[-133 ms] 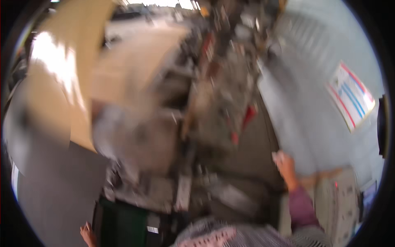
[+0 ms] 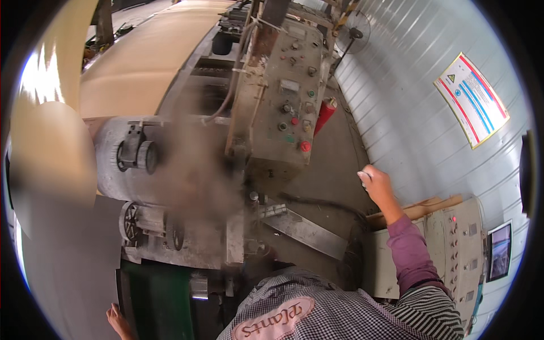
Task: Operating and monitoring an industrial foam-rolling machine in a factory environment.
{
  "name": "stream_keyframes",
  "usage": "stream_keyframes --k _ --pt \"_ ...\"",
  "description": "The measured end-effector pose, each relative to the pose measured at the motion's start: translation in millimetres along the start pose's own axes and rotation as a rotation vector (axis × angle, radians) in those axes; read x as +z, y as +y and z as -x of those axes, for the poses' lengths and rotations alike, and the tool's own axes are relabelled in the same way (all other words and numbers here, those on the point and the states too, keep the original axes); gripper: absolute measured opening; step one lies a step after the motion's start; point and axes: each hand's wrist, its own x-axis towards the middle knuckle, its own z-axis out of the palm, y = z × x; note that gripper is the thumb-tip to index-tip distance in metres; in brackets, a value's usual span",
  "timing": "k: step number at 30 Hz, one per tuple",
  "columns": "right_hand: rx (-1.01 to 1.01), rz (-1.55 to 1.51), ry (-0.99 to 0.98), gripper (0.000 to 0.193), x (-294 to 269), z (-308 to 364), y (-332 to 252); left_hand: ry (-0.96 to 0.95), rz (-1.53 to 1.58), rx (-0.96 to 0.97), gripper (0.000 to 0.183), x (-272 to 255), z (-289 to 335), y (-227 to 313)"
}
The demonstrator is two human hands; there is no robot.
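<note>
My right hand (image 2: pixel 378 188) is raised at the right over the floor, its fingers curled closed. A small pale bit shows at the fingertips, too small to name. At the lower left, only part of my left hand (image 2: pixel 118 322) is in view, its fingers bent together beside the dark edge of a green belt (image 2: pixel 160 297); what they hold, if anything, is hidden. Ahead stands a dusty control panel (image 2: pixel 292 90) with knobs and coloured buttons. Left of it is a machine with a metal roller (image 2: pixel 110 164) and toothed wheels.
Tan sheet material (image 2: pixel 147 62) runs back at the upper left. A corrugated wall (image 2: pixel 408 73) bears a sign (image 2: pixel 473 102). A pale control cabinet (image 2: pixel 425 255) and a screen (image 2: pixel 499 252) stand at the right. A metal channel (image 2: pixel 309 231) lies low ahead; a fan (image 2: pixel 354 33) stands behind.
The head view has turned and sharpened from a heavy blur. My right hand now appears higher and slightly further left; my left hand stays low at the left edge.
</note>
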Motion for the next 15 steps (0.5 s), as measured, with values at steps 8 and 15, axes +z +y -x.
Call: stream_keyframes --k 8,15 --pt "-0.122 0.176 -0.095 0.006 87.0 -38.3 15.2 -0.152 0.22 -0.105 0.044 -23.9 7.9 34.5" --pt "-0.222 0.178 -0.013 0.007 146.8 -68.7 24.0 -0.201 0.109 -0.157 0.039 -18.3 3.4 47.4"
